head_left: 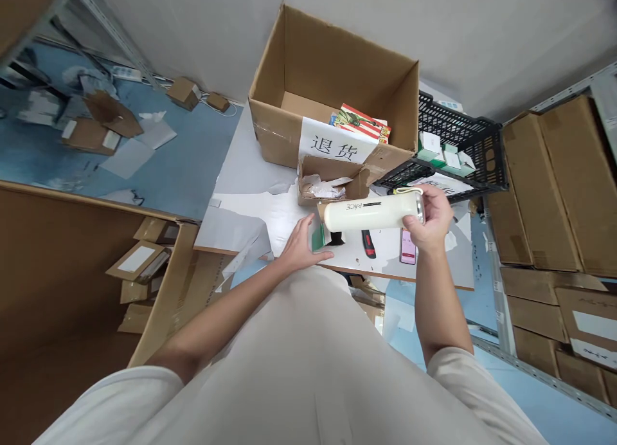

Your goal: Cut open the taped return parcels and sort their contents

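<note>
A cream-coloured thermos bottle (371, 212) with "NICE" printed on its side lies level in the air over the table. My right hand (431, 218) is closed around its silver-ringed lid end, where a carrying loop shows. My left hand (299, 245) grips a small green and white cardboard box (318, 238) from the left, with thumb and fingers on either side. The box has a dark opening, turned to the right. The bottle's free end sits just above the box and hides part of it. A red and black box cutter (369, 244) rests on the table under the bottle.
A large cardboard carton (279, 133) with a paper sign stands behind, holding colourful packages. Before it is a small carton (308, 191) with plastic wrapping. A black crate (491, 152) holds green-white boxes. A lit phone (407, 247) lies at right. Shelved cartons (540, 194) stand further right.
</note>
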The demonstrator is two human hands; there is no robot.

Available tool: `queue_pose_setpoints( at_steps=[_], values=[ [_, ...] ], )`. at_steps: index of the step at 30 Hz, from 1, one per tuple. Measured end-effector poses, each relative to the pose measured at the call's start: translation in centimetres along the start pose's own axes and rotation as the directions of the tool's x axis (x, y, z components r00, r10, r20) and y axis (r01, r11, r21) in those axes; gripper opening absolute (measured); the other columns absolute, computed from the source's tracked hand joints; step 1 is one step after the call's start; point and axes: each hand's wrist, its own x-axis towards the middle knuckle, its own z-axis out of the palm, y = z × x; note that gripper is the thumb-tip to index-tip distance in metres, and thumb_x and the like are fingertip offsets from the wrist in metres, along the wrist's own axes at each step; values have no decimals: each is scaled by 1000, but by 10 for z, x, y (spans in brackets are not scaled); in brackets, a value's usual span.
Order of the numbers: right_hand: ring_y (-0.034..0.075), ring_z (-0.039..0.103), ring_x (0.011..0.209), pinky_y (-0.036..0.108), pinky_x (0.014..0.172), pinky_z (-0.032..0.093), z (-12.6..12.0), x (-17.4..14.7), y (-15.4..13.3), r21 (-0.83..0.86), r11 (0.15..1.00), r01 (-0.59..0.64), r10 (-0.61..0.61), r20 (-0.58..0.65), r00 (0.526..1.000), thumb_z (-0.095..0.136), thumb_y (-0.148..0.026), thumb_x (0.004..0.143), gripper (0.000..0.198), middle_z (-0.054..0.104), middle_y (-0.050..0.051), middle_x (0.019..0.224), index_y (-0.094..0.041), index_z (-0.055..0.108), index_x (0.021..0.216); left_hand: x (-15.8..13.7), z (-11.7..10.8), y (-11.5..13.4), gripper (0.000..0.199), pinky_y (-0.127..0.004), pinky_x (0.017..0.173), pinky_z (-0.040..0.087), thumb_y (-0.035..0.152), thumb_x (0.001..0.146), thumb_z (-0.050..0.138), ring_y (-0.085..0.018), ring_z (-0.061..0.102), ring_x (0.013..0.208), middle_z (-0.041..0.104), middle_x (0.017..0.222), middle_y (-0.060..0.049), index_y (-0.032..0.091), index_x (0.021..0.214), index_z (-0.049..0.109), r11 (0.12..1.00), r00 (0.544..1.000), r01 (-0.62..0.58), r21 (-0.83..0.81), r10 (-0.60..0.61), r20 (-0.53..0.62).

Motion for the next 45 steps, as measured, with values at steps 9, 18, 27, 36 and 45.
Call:
queue_pose_setpoints(
  at_steps=[9, 18, 27, 36, 45],
  values=[
    [22, 61, 90, 37, 85, 49, 10, -60, 37, 3, 975, -220, 219, -126, 968, 75, -42, 61, 51, 61, 5, 98, -22, 55, 105, 32, 40, -13, 89, -48, 106, 39, 33, 67, 75, -32, 46, 129, 48, 136, -16, 16, 140, 29, 998, 996, -58, -38, 61, 67],
    [22, 61, 90, 38, 83, 49, -3, -71, 34, -91, 973, -214, 202, -125, 971, 70, -40, 65, 47, 59, 6, 98, -21, 54, 104, 19, 31, -25, 66, -47, 100, 46, 30, 75, 66, -29, 47, 125, 47, 131, -15, 17, 133, 38, 991, 987, -131, 32, 127, 101],
    [23, 60, 83, 38, 72, 51, -14, -55, 1, -449, 893, 20, 71, 185, 980, 76, -42, 62, 54, 61, 7, 97, -21, 57, 109, 11, 25, -41, 72, -50, 102, 44, 43, 84, 58, -30, 42, 129, 38, 139, -16, 20, 144, 24, 968, 951, -251, -34, 252, 180],
    [27, 61, 92, 42, 76, 53, 11, -46, -26, -338, 865, 372, -171, 498, 850, 77, -47, 66, 64, 62, 12, 100, -21, 51, 119, 10, 23, -52, 67, -49, 100, 45, 53, 86, 55, -30, 40, 128, 38, 135, -16, 20, 140, 31, 961, 938, -271, -46, 275, 212],
    [26, 61, 94, 40, 76, 54, 23, -59, -29, -320, 887, 334, -117, 544, 831, 72, -53, 72, 65, 60, 13, 103, -20, 49, 124, 13, 20, -53, 69, -47, 94, 50, 55, 79, 63, -30, 44, 124, 41, 132, -15, 23, 134, 37, 964, 942, -240, -117, 261, 210]
  ],
)
